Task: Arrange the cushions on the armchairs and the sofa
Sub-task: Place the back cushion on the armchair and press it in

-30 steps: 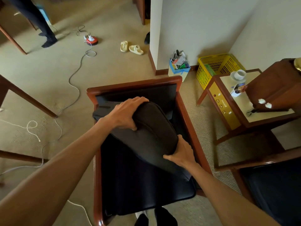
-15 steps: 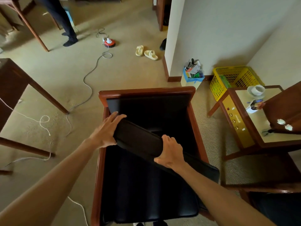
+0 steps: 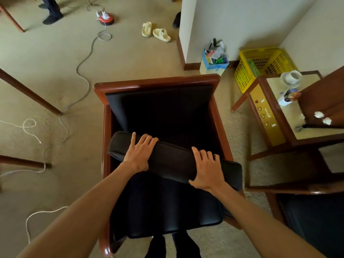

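Cushion (image 3: 173,161) — black, lying slantwise across the armchair (image 3: 156,82), its right end over the right armrest, above the seat. Left hand (image 3: 138,155) lies on its upper face, fingers spread and bent over the far edge. Right hand (image 3: 207,170) clasps the near edge — fingers on top, thumb under. Both forearms reach forward.
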Available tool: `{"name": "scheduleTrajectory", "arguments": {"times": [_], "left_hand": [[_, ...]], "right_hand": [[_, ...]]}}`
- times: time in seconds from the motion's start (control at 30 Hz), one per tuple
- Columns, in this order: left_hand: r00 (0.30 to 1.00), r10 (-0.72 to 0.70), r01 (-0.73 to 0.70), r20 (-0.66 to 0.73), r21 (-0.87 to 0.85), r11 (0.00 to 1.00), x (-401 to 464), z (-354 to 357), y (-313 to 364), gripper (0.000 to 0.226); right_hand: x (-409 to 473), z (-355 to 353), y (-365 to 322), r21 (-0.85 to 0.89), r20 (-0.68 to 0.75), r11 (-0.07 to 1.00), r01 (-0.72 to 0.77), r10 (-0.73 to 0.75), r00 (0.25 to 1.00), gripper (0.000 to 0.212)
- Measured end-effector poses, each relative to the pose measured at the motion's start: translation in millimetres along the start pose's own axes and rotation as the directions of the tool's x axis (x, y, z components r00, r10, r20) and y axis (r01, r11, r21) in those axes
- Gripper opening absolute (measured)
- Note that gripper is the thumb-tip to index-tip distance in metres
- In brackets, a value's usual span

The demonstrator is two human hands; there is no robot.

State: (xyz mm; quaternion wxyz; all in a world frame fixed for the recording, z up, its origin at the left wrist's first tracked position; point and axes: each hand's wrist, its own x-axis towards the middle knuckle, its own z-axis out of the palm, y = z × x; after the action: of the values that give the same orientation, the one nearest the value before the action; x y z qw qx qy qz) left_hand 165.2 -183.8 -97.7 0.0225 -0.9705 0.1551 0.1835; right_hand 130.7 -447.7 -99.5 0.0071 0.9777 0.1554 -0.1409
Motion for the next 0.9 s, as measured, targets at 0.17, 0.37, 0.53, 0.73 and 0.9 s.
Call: {"name": "scheduleTrajectory", "arguments": {"times": [0.17,0.37,0.53,0.73,0.9], "left_hand": [[0.998,-0.001,-0.001,-0.058,-0.047,0.999,-0.9,-5.5,-18.7,0.103],[0.977,-0.125,0.103,-0.175,-0.128,0.986,-3.8,-8.7,-37.8,0.1],[0.952,-0.217,0.178,-0.216,-0.183,0.967,9.2,-13.2,-36.4,0.094],[0.93,-0.23,0.18,-0.286,-0.191,0.965,25.7,-14.7,-39.6,0.089],[0.886,-0.211,0.147,-0.412,-0.182,0.972,32.1,-16.4,-39.9,0.091]], "right_hand": [[19.1,-10.4,0.4,0.038,-0.053,0.998,0.046,-0.044,0.998,0.099],[75.8,-42.6,11.3,-0.014,-0.061,0.974,0.227,-0.228,0.972,0.097],[112.8,-56.8,21.1,-0.04,-0.052,0.959,0.281,-0.283,0.958,0.096],[131.1,-51.4,28.7,-0.023,-0.112,0.961,0.277,-0.278,0.954,0.095],[132.2,-47.1,37.0,-0.016,-0.258,0.959,0.283,-0.277,0.926,0.091]]}}
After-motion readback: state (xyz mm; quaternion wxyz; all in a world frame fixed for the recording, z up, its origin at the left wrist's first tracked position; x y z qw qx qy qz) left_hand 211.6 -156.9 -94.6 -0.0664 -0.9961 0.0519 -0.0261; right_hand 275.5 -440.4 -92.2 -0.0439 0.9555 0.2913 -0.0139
